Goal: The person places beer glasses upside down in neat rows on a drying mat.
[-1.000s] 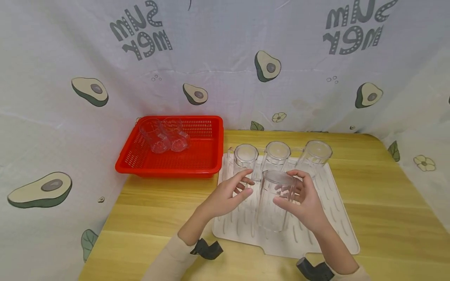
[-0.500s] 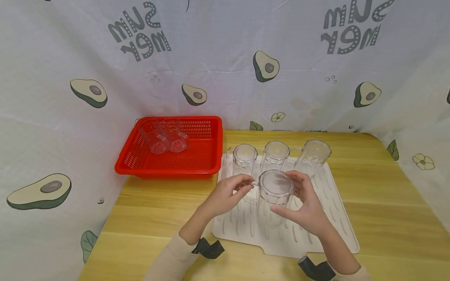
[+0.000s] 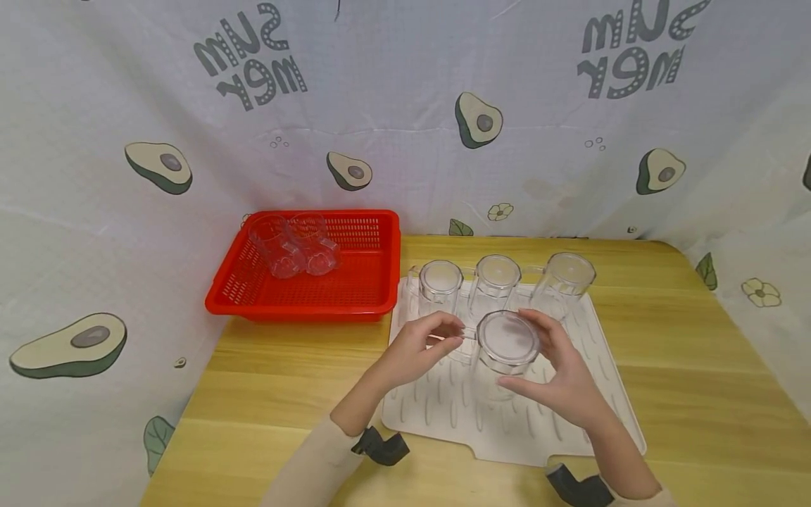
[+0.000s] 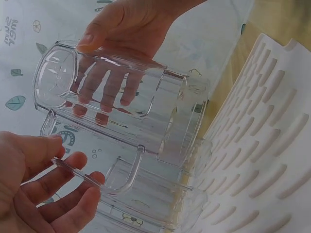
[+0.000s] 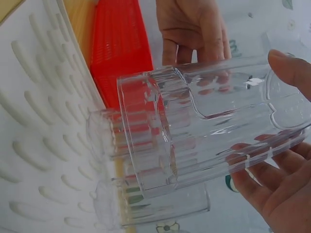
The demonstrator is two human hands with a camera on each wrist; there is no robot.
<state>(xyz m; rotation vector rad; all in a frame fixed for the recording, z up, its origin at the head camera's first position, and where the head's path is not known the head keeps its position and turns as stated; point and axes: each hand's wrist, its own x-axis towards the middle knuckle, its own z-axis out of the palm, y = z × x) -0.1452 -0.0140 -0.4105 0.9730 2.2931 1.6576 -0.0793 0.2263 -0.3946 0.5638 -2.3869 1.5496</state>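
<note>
A clear glass mug (image 3: 507, 341) hangs upside down over the white draining mat (image 3: 437, 415), its base up and its rim toward the mat. My right hand (image 3: 564, 373) grips the mug's body from the right, with the thumb near the base and the fingers spread along the far side. On the opposite side, my left hand (image 3: 421, 348) pinches the mug's handle (image 4: 131, 170) between thumb and fingers. In the right wrist view a gap shows between the mug's rim (image 5: 131, 141) and the ridged mat.
Behind the held mug, three upturned clear mugs stand in a row along the mat's back, the left one (image 3: 441, 278) nearest a red plastic basket (image 3: 304, 310). Two more clear mugs (image 3: 319, 257) lie in the basket. A patterned curtain (image 3: 405, 84) hangs behind the wooden table (image 3: 285, 373).
My left hand has come to the mug's handle and taken hold of it. The mug has tilted so its base faces the head camera more, and it has shifted slightly right with both hands.
</note>
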